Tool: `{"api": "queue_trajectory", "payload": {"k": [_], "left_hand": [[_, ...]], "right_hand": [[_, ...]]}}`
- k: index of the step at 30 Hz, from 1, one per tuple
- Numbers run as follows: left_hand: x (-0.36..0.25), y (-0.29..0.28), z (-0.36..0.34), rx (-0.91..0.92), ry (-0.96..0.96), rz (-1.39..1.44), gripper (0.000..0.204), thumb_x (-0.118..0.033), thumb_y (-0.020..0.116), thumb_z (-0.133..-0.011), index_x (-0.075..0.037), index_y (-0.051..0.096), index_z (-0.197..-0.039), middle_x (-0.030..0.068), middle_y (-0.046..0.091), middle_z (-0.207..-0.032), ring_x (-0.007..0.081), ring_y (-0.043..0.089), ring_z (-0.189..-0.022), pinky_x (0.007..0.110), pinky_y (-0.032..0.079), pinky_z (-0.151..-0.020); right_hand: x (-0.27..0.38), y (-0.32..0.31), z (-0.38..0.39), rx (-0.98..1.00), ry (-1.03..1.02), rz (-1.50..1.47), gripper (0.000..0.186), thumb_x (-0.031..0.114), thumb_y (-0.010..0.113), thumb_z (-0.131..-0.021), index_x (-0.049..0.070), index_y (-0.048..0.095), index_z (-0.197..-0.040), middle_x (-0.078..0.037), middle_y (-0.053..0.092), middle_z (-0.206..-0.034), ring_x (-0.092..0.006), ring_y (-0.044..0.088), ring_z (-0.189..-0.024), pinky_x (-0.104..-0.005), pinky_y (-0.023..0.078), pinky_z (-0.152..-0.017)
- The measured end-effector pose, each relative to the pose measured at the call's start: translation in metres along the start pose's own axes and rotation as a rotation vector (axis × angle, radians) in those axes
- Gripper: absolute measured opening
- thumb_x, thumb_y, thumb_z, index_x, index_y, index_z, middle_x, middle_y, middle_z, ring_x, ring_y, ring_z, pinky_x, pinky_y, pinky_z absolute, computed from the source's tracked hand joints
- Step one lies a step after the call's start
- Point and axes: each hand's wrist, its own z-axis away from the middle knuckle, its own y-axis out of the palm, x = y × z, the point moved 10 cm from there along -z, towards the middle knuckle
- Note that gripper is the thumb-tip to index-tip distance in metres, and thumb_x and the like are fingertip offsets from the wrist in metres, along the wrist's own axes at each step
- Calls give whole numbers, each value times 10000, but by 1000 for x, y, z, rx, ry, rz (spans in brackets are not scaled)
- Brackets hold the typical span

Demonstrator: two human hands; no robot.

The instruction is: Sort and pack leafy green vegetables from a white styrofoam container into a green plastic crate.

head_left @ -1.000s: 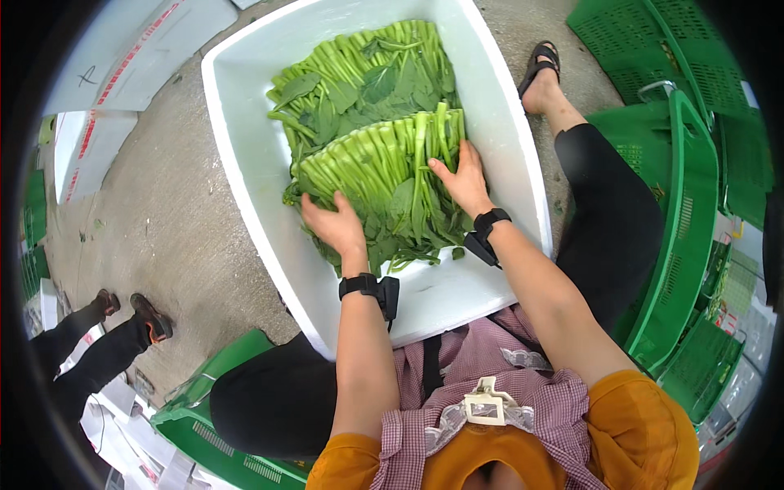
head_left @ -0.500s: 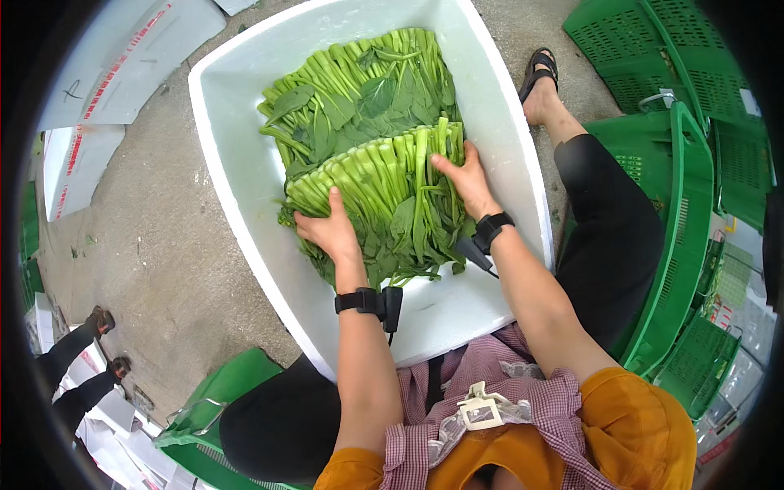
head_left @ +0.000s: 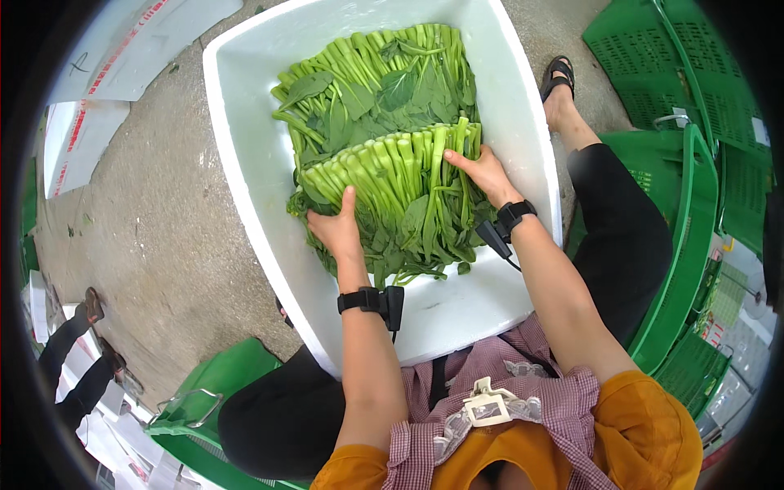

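A big white foam box stands on the ground in front of me and holds leafy green vegetables in two rows. My left hand presses against the left side of the near bundle of greens. My right hand presses against its right side, so both hands squeeze the bundle between them. The far row of greens lies behind, with its stems toward the far wall. Each wrist wears a black band with a small device.
Green plastic crates stand at my right and another green crate is at my lower left. Flat white foam lids lie on the concrete at the upper left. Another person's legs and sandals show at the far left.
Both hands have slid a little apart along the near bundle and it now sits closer against the far row. The view has shifted so the box appears more centred.
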Motion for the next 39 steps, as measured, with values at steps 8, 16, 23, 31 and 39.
{"api": "queue_trajectory", "payload": {"k": [8, 16, 23, 31, 39], "left_hand": [[-12, 8, -3, 228, -211, 390, 636, -172, 810, -702, 81, 503, -1199, 136, 568, -1181, 209, 542, -1051, 304, 413, -919], [-9, 12, 4, 298, -181, 432, 765, -173, 819, -693, 89, 399, -1277, 165, 511, -1248, 235, 510, -1108, 310, 379, -967], [12, 9, 11, 248, -268, 384, 948, -226, 842, -663, 79, 264, -1349, 184, 440, -1314, 271, 457, -1182, 341, 375, -995], [8, 20, 12, 455, -338, 509, 826, -212, 821, -694, 69, 351, -1312, 173, 491, -1268, 264, 496, -1141, 351, 422, -948], [-50, 38, 18, 546, -279, 587, 720, -139, 811, -688, 57, 431, -1269, 140, 569, -1179, 231, 566, -1034, 325, 445, -900]], "right_hand": [[6, 17, 19, 225, 41, -151, 788, 345, 759, -743, -46, 369, -1305, -143, 519, -1242, -218, 493, -1147, -319, 367, -996], [-6, 5, 25, 117, -29, -147, 737, 164, 828, -649, -18, 441, -1249, -113, 566, -1174, -211, 535, -1091, -308, 400, -968], [-13, 18, 47, 153, -71, -297, 725, 202, 786, -703, 0, 398, -1282, -102, 539, -1205, -207, 502, -1123, -326, 376, -994], [-28, 26, 42, 330, 71, -449, 757, 203, 748, -744, 16, 337, -1351, -113, 496, -1263, -224, 471, -1175, -339, 389, -1000], [-47, 29, 46, 331, 280, -695, 690, 183, 711, -786, 9, 345, -1344, -135, 511, -1253, -235, 525, -1119, -353, 439, -953]]}}
